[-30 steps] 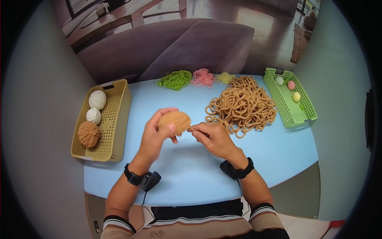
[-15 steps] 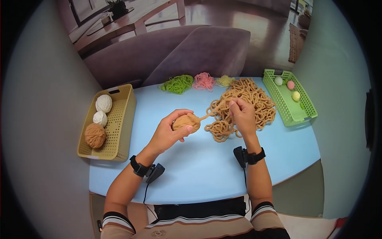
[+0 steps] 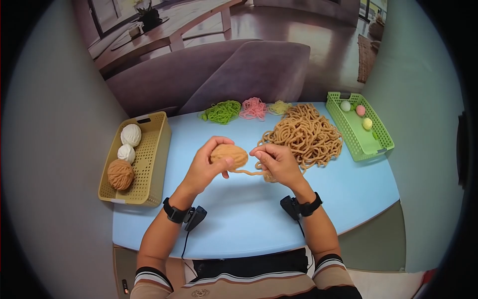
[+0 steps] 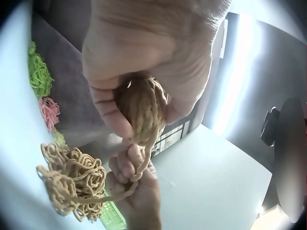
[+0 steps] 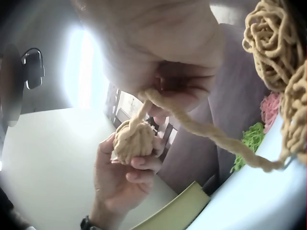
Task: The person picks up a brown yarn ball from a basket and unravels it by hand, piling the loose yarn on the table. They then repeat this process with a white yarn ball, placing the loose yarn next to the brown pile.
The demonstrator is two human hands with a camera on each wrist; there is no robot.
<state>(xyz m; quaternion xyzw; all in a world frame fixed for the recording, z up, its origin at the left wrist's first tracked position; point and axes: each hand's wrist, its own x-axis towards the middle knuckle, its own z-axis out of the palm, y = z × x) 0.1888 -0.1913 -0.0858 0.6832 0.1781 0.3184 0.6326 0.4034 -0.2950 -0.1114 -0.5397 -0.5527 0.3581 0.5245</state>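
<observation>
My left hand [image 3: 203, 167] grips a tan ball of yarn [image 3: 230, 156] above the middle of the table, fingers behind it and thumb in front. Just to its right, my right hand [image 3: 280, 163] pinches the thick tan strand [image 5: 192, 125], seen best in the right wrist view. From the ball that strand [image 4: 146, 160] runs past the right fingers and down to the big loose heap of tan yarn [image 3: 311, 134]. The heap lies on the table behind and to the right of my right hand.
On the left stands an olive basket [image 3: 158, 164] with two white yarn balls [image 3: 131, 135] and a brown one [image 3: 120, 174]. Green [image 3: 222, 112], pink [image 3: 253, 108] and pale yellow yarn [image 3: 280, 107] lie along the back edge. A green basket [image 3: 366, 152] with small balls stands at right.
My right hand went out over the heap, drawing the strand taut, then came back close to the ball. The left hand moved slightly right and keeps holding the ball.
</observation>
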